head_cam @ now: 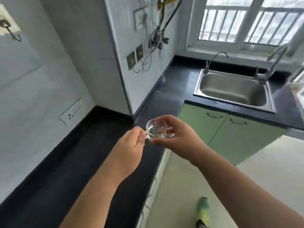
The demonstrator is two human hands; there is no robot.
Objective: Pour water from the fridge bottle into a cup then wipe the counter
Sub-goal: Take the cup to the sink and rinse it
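A small clear glass cup (156, 131) with a handle is held above the front edge of the black counter (69, 162). Some water seems to lie in its bottom. My left hand (131, 142) pinches the handle on the cup's left side. My right hand (179, 135) wraps around the cup's right side, fingers over and under it. No bottle and no cloth are in view.
The black counter runs from bottom left to an inner corner, then right to a steel sink (233, 89) with two taps under a window. Green cabinet doors (230, 129) sit below. A wall socket (71, 112) and loose cables (156, 40) are on the white wall. A green shoe (204, 211) is on the floor.
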